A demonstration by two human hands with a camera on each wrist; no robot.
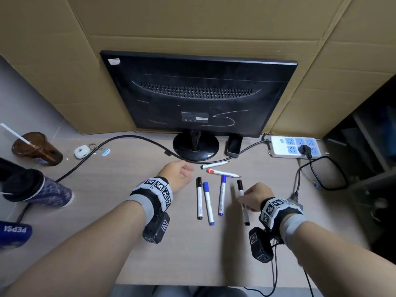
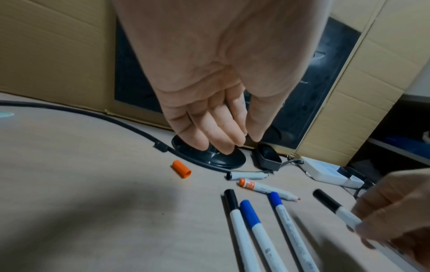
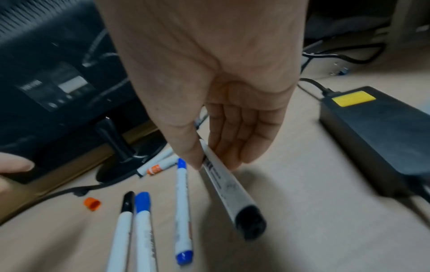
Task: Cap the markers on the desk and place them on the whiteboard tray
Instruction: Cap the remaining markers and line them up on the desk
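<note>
Head view: at mid-frame the right hand (image 1: 256, 197) pinches a black-capped marker (image 1: 242, 199) by its barrel, and the fingers hide the middle of it. Left of it three capped markers lie on the desk (image 1: 111, 189) side by side: a black marker (image 1: 199, 198), a blue marker (image 1: 208, 203) and a second blue marker (image 1: 222, 196). Above them lie an uncapped red marker (image 1: 222, 173) and an uncapped black marker (image 1: 215, 165), near the monitor (image 1: 198, 93) base. The left hand (image 1: 177, 175) hovers left of the markers, fingers relaxed and holding nothing; it hides the desk beneath it. No whiteboard tray shows in any view.

Left wrist view: the left hand's fingers (image 2: 216, 132) hang straight and together at centre, covering part of the monitor base. An orange cap (image 2: 181, 169) lies loose at centre left. The right hand is blurred and cut off at the lower right edge.

Right wrist view: thumb and fingers (image 3: 235, 139) grip the marker, whose black end points toward the lens; its capped end is hidden behind the hand. A black power brick (image 3: 377, 139) at right is cut off by the edge. The whole frame is blurred.
</note>
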